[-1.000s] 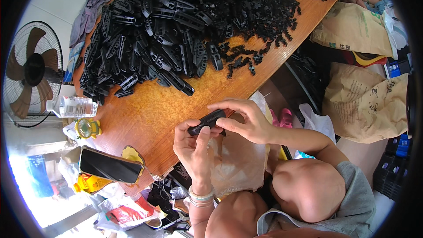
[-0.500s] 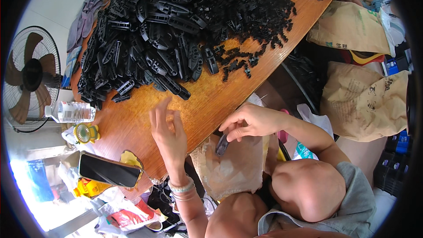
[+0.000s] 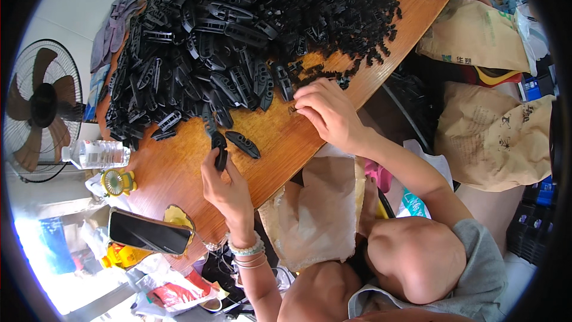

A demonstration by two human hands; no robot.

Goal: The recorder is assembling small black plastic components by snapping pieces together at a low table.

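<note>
My left hand pinches an elongated black plastic part between thumb and fingers, above the table's near edge. A similar black oval part lies loose just right of it. Over the small black clip pieces, my right hand reaches with its fingers bent together. A tiny dark bit shows at its fingertips, too small to name for certain. Beyond both hands rises a big heap of long black plastic parts, running into a heap of smaller black pieces on the right.
An open woven sack hangs between my knees below the wooden table. On the left are a phone, a small yellow fan, a plastic bottle and a large fan. Brown paper bags stand right.
My left hand has taken hold of a black part. My right hand has moved up from the sack to the small clips; the dark part it held over the sack is no longer seen there.
</note>
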